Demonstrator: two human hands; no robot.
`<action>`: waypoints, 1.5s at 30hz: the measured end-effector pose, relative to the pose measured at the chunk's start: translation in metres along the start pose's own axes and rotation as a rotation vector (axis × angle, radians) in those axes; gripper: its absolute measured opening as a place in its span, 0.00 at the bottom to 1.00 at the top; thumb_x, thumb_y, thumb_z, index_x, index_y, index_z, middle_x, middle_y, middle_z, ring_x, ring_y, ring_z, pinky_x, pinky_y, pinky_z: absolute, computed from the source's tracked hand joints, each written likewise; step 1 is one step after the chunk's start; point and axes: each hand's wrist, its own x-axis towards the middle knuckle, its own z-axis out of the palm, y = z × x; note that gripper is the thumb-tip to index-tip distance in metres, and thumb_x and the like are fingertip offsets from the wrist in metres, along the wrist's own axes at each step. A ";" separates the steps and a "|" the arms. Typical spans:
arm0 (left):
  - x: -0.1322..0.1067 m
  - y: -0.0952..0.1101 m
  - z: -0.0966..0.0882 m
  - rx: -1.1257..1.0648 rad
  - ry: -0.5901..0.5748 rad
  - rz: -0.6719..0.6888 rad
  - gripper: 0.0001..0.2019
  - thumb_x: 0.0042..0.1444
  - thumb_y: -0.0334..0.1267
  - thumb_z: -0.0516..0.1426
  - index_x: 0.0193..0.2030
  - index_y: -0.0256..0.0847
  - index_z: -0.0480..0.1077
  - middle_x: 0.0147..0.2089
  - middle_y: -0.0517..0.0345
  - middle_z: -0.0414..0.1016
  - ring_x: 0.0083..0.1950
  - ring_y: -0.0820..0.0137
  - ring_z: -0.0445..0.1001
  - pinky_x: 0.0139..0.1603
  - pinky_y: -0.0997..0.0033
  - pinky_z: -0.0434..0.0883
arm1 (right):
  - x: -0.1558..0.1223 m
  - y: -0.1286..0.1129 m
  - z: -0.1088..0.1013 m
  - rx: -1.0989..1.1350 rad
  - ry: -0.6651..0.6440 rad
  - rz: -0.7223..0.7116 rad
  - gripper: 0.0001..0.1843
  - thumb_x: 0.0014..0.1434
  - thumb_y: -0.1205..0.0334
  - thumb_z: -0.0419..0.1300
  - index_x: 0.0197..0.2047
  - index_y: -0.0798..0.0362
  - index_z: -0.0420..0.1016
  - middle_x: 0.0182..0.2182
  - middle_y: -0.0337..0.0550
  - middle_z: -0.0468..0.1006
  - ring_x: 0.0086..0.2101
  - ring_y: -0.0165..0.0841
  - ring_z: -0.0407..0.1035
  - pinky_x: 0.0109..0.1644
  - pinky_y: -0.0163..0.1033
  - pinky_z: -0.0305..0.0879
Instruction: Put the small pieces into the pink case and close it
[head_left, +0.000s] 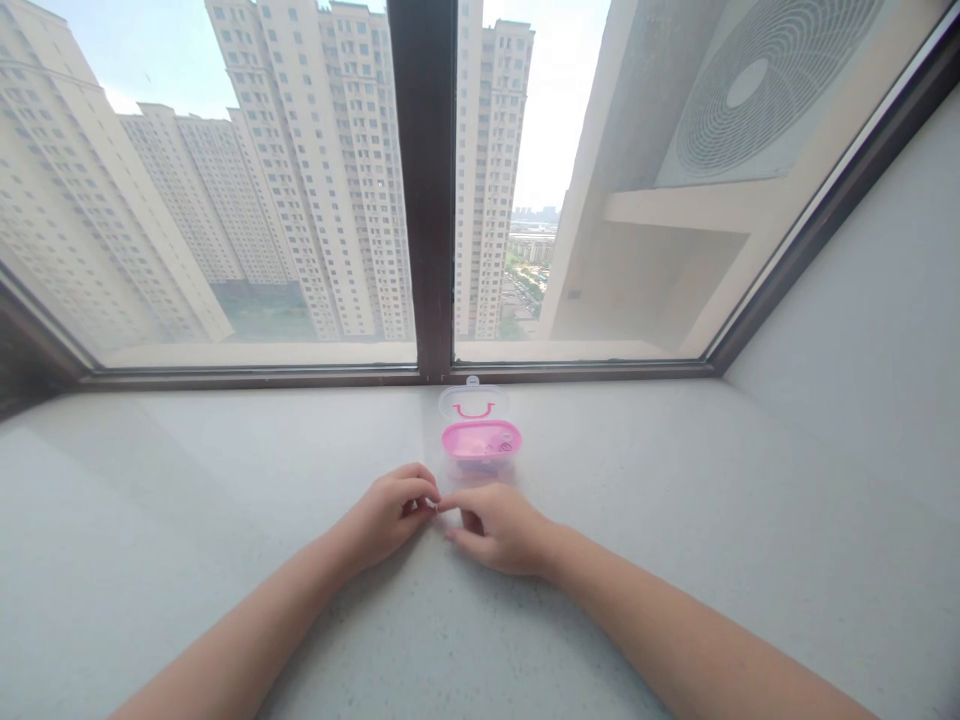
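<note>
My left hand [401, 508] rests low over the white sill, thumb and fingertips pinched together. Whatever lies in that pinch, if anything, is too small to make out. From the right, my right hand [502, 528] meets it: the index finger reaches out to the left fingertips, while the thumb stays apart below and the other fingers curl under. Just beyond both hands stands a small clear plastic box [481, 440] with a pink rim, its lid up. That clear lid [474, 403] carries a pink handle and leans back toward the window. A few small dark items show inside the box, not clearly.
The white speckled window sill [645, 480] spreads out on both sides of the hands. Behind the box runs a dark window frame [435, 200] with glass panes. A white wall [862, 330] rises on the right. Tall buildings and an air-conditioner fan are outside.
</note>
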 end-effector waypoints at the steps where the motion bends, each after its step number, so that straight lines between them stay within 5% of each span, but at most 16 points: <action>1: 0.000 0.001 0.001 -0.002 0.000 0.006 0.09 0.54 0.26 0.52 0.33 0.37 0.73 0.37 0.55 0.71 0.31 0.75 0.66 0.32 0.77 0.64 | 0.000 0.000 0.000 0.003 0.003 0.000 0.16 0.56 0.64 0.58 0.49 0.52 0.74 0.22 0.35 0.71 0.23 0.26 0.59 0.29 0.32 0.51; 13: 0.001 0.005 0.002 0.021 0.008 0.006 0.07 0.53 0.27 0.54 0.27 0.36 0.71 0.34 0.55 0.70 0.32 0.74 0.66 0.32 0.77 0.64 | 0.000 0.003 0.003 0.017 0.025 -0.011 0.12 0.56 0.65 0.58 0.44 0.54 0.76 0.22 0.36 0.71 0.22 0.26 0.60 0.28 0.31 0.54; 19: 0.001 0.006 0.005 -0.027 0.033 -0.004 0.06 0.53 0.28 0.55 0.27 0.36 0.71 0.34 0.55 0.70 0.31 0.75 0.66 0.31 0.77 0.64 | 0.004 0.004 0.006 0.075 0.149 0.080 0.09 0.54 0.66 0.58 0.39 0.57 0.75 0.20 0.36 0.71 0.21 0.26 0.61 0.27 0.31 0.56; 29: -0.001 0.010 0.011 -0.088 0.044 -0.012 0.06 0.54 0.31 0.55 0.29 0.37 0.72 0.34 0.54 0.70 0.33 0.73 0.68 0.34 0.75 0.66 | 0.004 0.004 0.005 0.010 0.094 -0.027 0.10 0.58 0.65 0.56 0.32 0.56 0.79 0.19 0.37 0.71 0.21 0.24 0.58 0.26 0.31 0.51; 36: 0.002 0.001 0.010 -0.071 0.101 -0.154 0.06 0.51 0.31 0.56 0.33 0.38 0.75 0.36 0.55 0.71 0.30 0.74 0.69 0.31 0.75 0.65 | 0.005 0.004 0.004 0.086 0.111 0.027 0.08 0.56 0.67 0.56 0.29 0.57 0.76 0.18 0.34 0.66 0.21 0.24 0.56 0.26 0.31 0.51; 45: 0.001 0.006 0.008 0.043 0.083 -0.101 0.08 0.53 0.29 0.53 0.31 0.38 0.74 0.37 0.54 0.71 0.36 0.71 0.70 0.37 0.74 0.66 | 0.004 0.008 0.004 0.150 0.096 0.023 0.06 0.55 0.67 0.57 0.28 0.57 0.75 0.19 0.34 0.65 0.22 0.24 0.57 0.26 0.31 0.52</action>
